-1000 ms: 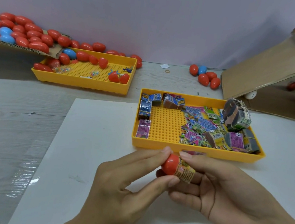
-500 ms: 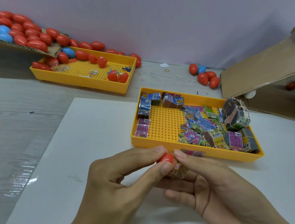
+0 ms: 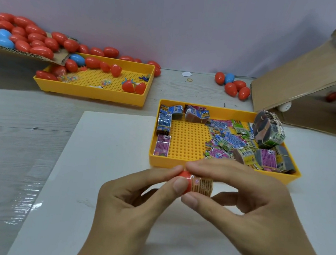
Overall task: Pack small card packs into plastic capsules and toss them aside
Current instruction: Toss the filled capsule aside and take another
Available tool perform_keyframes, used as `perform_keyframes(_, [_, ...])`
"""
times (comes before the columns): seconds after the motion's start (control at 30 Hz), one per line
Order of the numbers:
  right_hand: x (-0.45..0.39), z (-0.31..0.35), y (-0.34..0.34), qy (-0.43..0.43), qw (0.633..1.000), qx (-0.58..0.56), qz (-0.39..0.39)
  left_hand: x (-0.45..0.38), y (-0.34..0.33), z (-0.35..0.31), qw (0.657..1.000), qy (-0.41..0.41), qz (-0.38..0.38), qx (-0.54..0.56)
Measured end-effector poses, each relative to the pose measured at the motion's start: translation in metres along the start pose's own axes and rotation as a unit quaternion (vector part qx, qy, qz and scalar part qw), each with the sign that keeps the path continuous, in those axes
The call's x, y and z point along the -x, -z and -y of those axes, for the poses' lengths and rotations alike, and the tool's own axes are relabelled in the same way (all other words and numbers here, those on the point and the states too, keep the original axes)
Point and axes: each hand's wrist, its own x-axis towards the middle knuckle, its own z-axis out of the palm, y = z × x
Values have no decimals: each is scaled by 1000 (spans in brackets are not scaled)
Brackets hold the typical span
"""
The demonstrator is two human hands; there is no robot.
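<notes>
Legible markings: numerals only
"6" on pink card pack [image 3: 162,145] at near-left of near tray [image 3: 223,169]; "6" on pink pack [image 3: 266,159] at right; other print too small to read

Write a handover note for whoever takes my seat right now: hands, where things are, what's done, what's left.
Left hand: pinches the red capsule half.
Right hand: holds the card pack, one end in the capsule half, the rest sticking out.
More packs lie in the near yellow tray; capsule halves are in the far tray.
Done: closed capsules piled at the back left.
Left: seat this pack, close the capsule, toss it aside, repeat.
</notes>
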Motion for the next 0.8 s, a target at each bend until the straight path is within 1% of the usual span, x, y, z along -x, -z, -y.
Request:
perform_keyframes(0.13, [2,-2,-2,-16,999,-34,-37,2,-1,0,1000,1,-8,13])
perform_keyframes(0.2, [2,0,-3,-30,997,-62,-36,3,-2,0,1000,-13,-17,4])
perform_keyframes(0.3, [0,5,-4,-81,988,-130,-23,4,-3,-1,999,-25,-25,-1])
perform_keyframes(0.37, [-1,7,-5,-107,982,-155,-16,4,-4,-1,999,-30,-27,-4])
perform_keyframes(0.47, [-2,7,-8,-145,968,-205,-10,4,-5,-1,998,-46,-29,-5])
perform_keyframes(0.6, [-3,9,-10,-206,939,-276,9,2,-2,-1,998,-57,-26,-2])
perform_keyframes(0.7, [-5,10,-8,-230,927,-294,11,-4,3,-1,997,-74,18,-13])
perform_keyframes(0.8, [-5,10,-4,-232,929,-289,3,-7,7,-2,989,-116,65,-59])
